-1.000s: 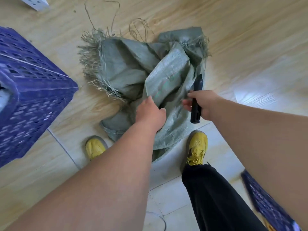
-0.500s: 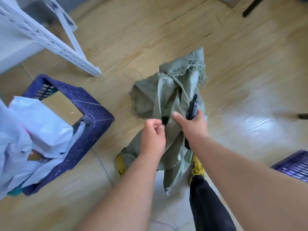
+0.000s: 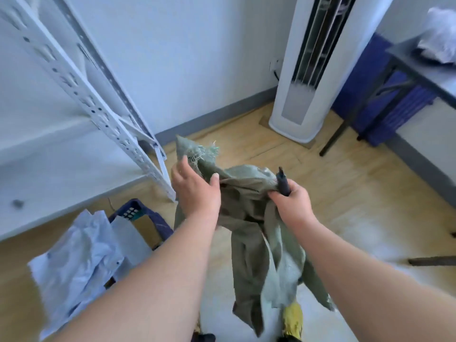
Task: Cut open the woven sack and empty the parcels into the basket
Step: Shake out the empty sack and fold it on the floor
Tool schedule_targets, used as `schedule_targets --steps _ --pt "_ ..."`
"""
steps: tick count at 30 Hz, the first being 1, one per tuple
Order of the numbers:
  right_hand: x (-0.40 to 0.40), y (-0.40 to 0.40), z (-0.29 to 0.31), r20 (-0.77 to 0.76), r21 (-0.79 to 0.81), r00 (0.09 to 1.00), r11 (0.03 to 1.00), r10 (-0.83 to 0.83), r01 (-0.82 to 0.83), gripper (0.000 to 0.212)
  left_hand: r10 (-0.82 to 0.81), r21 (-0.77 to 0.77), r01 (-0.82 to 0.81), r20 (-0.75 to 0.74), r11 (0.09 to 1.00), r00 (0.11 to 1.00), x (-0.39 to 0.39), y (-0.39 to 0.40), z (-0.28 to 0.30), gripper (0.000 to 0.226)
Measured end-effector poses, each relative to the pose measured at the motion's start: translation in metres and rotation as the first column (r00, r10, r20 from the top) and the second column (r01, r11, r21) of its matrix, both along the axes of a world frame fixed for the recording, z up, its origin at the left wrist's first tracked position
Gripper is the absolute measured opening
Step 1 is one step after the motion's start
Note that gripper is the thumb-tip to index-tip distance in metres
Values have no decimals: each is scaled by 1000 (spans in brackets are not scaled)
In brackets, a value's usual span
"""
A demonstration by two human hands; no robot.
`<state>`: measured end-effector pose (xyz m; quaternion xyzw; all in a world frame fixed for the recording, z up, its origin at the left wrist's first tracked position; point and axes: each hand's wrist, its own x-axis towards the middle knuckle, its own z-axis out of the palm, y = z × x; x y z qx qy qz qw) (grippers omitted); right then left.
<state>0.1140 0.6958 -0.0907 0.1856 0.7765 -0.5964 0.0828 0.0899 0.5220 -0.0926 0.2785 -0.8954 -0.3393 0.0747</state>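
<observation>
1. The person's left hand point(image 3: 196, 191) pinched the limp green woven sack point(image 3: 249, 218) near its frayed top corner; the right hand point(image 3: 291, 206) gripped both a fold of the sack and a dark knife point(image 3: 282, 182), its tip pointing up.
2. The sack hung between the hands, above the floor and just right of the blue basket point(image 3: 148, 215), where pale parcels point(image 3: 76, 262) were heaped.
3. Risk — sacking and knife shared one grip, so a tug could probably drag the tip toward the left hand.
4. Hidden — the basket's interior, whether the sack was fully empty, and whether the blade was exposed.
</observation>
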Motion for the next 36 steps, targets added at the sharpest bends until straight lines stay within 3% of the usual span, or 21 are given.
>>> schedule_targets --steps 2,4,7,10,13,14,16,18,20,22,27,28,30,32,33,36 --pt "-6 11 37 -42 -11 999 1000 -23 22 30 124 -82 -120 46 989 991 -2 -18 31 91" --pt "-13 21 68 -59 -27 997 999 -41 40 19 222 27 -232 198 972 955 -5 -34 53 95" --pt "-18 30 103 -53 -80 997 995 -56 51 19 46 194 -124 361 973 931 -5 -39 78 62" --pt "-22 37 123 -57 -56 997 998 -46 43 22 -62 248 -3 253 969 966 -5 -30 104 40" --pt "-28 40 140 -88 366 996 930 4 29 37 -78 436 32 90 899 993 -12 -19 136 44" --pt "-29 37 149 -122 417 992 907 -13 63 34 -87 496 49 54 867 995 -17 -16 145 45" --pt "-28 25 167 -120 324 993 944 -20 58 24 -114 570 98 -7 816 993 -24 -11 163 40" --pt "-23 6 183 -71 114 996 993 48 -40 19 -176 633 166 -47 756 983 -29 -5 174 30" --pt "-18 -13 193 -86 -2 988 992 126 -127 27 -221 703 212 -79 679 972 -31 3 186 28" --pt "-17 -29 198 -110 -2 979 985 172 -174 37 -241 735 231 -95 637 966 -32 10 198 27" --pt "-30 -44 194 -87 15 991 995 99 -98 26 -397 687 400 -175 606 901 -35 -2 216 25" --pt "-33 -45 194 -95 15 993 997 77 -76 24 -409 639 431 -194 637 892 -34 -7 216 32" --pt "-43 -46 195 -123 81 991 996 50 -40 18 -360 418 434 -246 798 900 -31 -21 212 36" --pt "-51 -46 200 -166 177 985 984 49 -20 13 -267 113 316 -317 942 910 -32 -40 205 27" --pt "-56 -46 202 -185 232 980 972 70 -26 14 -248 19 268 -321 963 914 -32 -49 202 21" --pt "-63 -51 204 -207 383 961 919 182 -91 18 -425 -15 425 -78 905 902 -36 -67 188 51"
